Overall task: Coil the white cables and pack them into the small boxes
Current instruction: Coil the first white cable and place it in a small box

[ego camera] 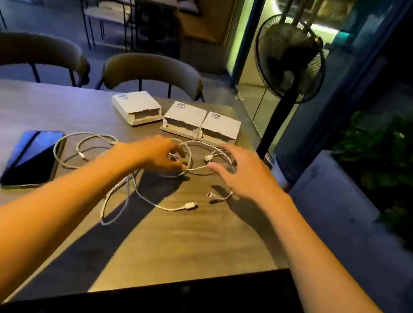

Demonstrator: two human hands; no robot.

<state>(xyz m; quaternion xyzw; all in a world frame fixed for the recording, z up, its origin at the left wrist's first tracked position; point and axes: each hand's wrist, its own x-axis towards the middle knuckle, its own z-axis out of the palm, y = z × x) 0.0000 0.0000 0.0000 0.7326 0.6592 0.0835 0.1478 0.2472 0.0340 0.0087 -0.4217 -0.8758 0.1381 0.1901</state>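
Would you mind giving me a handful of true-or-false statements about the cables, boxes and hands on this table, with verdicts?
1. Three small boxes lie at the far side of the table. True.
2. The white cables are already coiled inside the boxes. False: they lie loose and tangled on the table.
3. The left hand is at the cables, fingers curled around a strand. True.
4. The right hand holds a box. False: it is spread open over the cables.
5. A dark phone lies to the right of the cables. False: it lies to their left.
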